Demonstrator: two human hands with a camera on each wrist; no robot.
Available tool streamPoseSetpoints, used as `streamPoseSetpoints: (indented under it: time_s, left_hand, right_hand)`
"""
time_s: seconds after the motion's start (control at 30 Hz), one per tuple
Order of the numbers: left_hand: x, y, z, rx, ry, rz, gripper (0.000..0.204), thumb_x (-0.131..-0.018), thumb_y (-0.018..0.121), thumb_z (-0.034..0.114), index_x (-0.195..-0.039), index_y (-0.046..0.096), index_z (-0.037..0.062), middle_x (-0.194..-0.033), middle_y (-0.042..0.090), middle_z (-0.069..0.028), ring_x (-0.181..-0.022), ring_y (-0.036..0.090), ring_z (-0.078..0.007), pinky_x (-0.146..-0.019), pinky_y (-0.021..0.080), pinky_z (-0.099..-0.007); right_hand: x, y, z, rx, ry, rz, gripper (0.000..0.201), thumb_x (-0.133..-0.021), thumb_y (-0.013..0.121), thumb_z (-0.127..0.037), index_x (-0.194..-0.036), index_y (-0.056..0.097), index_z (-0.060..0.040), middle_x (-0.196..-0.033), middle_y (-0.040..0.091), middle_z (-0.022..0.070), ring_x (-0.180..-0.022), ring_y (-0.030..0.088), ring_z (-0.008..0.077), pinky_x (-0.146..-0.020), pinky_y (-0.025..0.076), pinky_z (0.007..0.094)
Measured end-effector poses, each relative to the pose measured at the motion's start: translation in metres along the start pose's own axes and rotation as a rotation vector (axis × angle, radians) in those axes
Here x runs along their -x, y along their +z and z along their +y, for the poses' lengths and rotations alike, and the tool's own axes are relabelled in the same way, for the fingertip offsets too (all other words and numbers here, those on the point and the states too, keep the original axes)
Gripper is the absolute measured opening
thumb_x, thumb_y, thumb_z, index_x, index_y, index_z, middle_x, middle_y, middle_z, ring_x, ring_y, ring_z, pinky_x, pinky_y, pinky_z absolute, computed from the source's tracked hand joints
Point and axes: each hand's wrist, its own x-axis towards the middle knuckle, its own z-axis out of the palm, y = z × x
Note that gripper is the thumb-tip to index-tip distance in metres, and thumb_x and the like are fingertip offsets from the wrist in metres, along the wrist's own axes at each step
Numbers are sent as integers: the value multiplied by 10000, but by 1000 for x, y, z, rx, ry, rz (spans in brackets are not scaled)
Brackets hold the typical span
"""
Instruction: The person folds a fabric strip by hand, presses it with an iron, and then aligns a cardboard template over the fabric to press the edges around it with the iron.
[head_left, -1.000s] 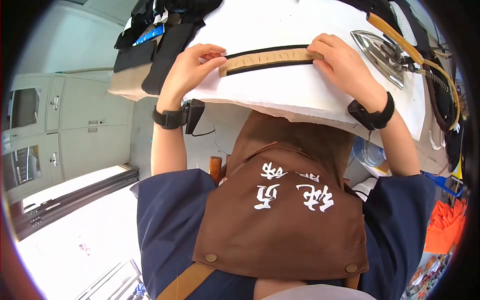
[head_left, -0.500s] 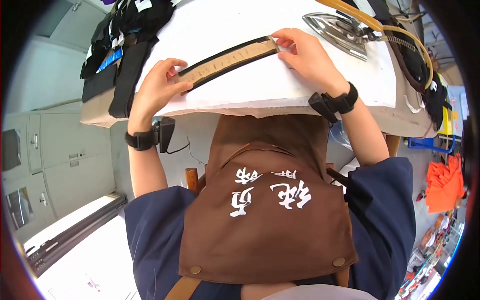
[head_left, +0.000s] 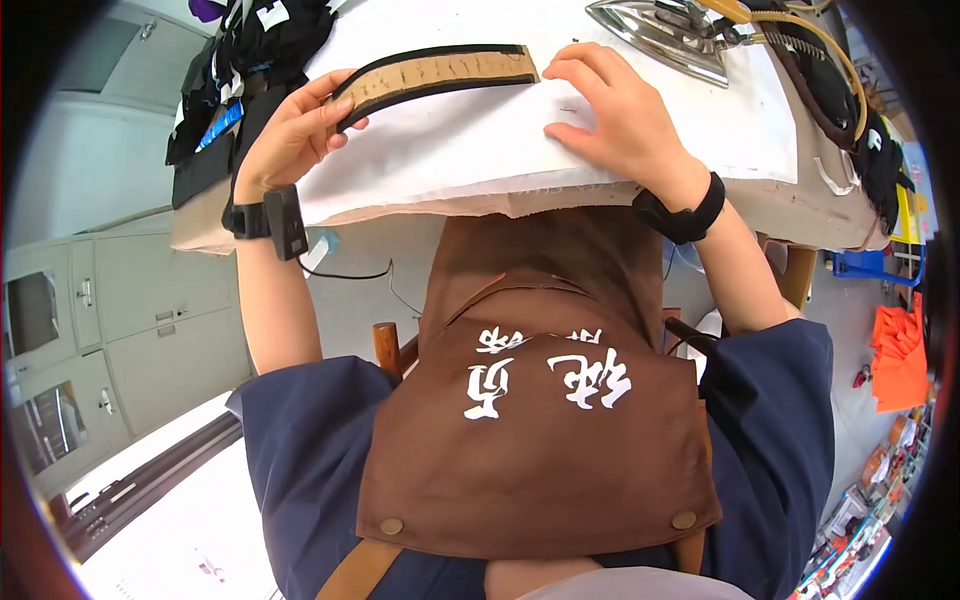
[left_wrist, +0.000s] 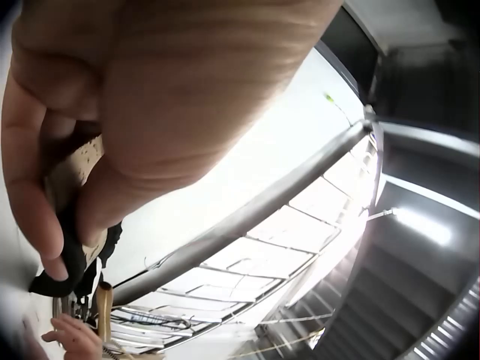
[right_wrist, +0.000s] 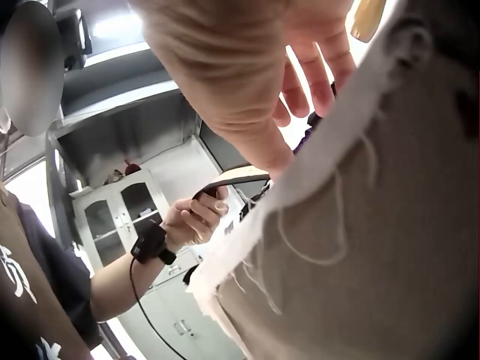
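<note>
A curved tan strip with black edges and dark stitch marks (head_left: 440,72) is held up by its left end in the left hand (head_left: 296,130), thumb on top and fingers beneath. In the left wrist view the left hand (left_wrist: 150,97) pinches the strip's end (left_wrist: 73,169). The right hand (head_left: 630,120) lies just beyond the strip's right end, fingers spread and slightly bent, holding nothing. From the right wrist view, the strip (right_wrist: 232,177) arches up from the other hand, behind the thumb of the right hand (right_wrist: 255,82).
A metal iron (head_left: 665,38) with a tan handle and coiled cord stands at the back right of the white-covered table (head_left: 450,150). Black cloth pieces (head_left: 285,45) are piled at the left. Dark cloth lies along the right edge, and the table's frayed front edge faces the person.
The left hand has turned and lifted the strip's left end, now gripping it. The right hand has let go of the other end. The view has shifted rightward over the table.
</note>
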Motion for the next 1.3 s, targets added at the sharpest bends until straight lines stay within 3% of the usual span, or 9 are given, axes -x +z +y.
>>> streamPoseSetpoints:
  time_s: [0.17,0.3,0.43,0.5,0.6,0.7,0.77,0.93,1.3]
  left_hand:
    - [-4,-23,-6,219,-1,-144,574,-999,750,83,-1534,552,19,-1133,728,-30,-765,573,-33,-622,470,-147]
    - [6,-5,7,172,-14,-168,596,-1005,724,76,-1568,533,38,-1064,717,1,-733,511,-3,-634,462,-135]
    - [8,17,3,-241,-64,115,554,-1069,666,119,-1605,525,111,-1027,694,39,-838,603,3,-710,492,-117]
    - [5,19,-13,-186,20,304,572,-1085,647,122,-1615,458,17,-1176,729,-80,-1048,718,-119,-875,582,-197]
    - [16,68,-35,74,303,527,685,-1093,641,142,-1607,271,-118,-1443,631,-312,-1305,692,-334,-1096,587,-372]
    - [56,158,-53,384,75,560,470,-1118,617,220,-1488,518,-51,-1391,699,-217,-1216,732,-286,-1009,611,-383]
    - [73,192,-68,560,-176,321,326,-1099,666,261,-1328,686,30,-1289,755,-128,-1120,759,-211,-866,619,-291]
    - [59,210,-84,381,-230,355,301,-1041,756,270,-1233,720,41,-1103,797,-61,-970,764,-125,-754,575,-231]
    - [53,216,-90,363,-235,355,146,-1009,766,182,-1066,744,50,-988,788,-52,-852,752,-117,-696,543,-213]
  right_hand:
    - [2,10,-5,93,-56,74,471,-755,823,-67,-1195,662,-117,-1217,660,21,-1067,664,252,-806,602,373]
    - [0,13,-17,49,-82,77,507,-723,810,-37,-1202,659,-114,-1192,672,18,-1023,676,245,-798,604,362]
    - [15,22,-22,-40,-37,92,442,-710,794,3,-1126,684,-102,-1147,690,16,-960,685,231,-767,601,346]
    - [20,23,-25,0,-96,87,407,-710,792,9,-1090,693,-97,-1136,693,14,-943,685,229,-757,599,341]
    - [27,24,-34,17,-155,119,310,-704,787,11,-988,709,-87,-1067,697,10,-901,677,229,-710,585,338]
    - [34,26,-41,31,-153,230,261,-695,784,-3,-936,717,-78,-1027,700,10,-851,661,231,-670,566,331]
    - [38,30,-47,21,-157,275,245,-686,770,-7,-918,724,-71,-1003,706,15,-818,649,235,-639,549,318]
    - [57,40,-58,54,-243,233,295,-664,744,-68,-955,790,-48,-1032,716,19,-933,654,239,-762,552,354]
    - [63,36,-63,-27,-335,229,304,-698,764,-96,-985,791,2,-1045,720,55,-937,660,240,-777,541,369]
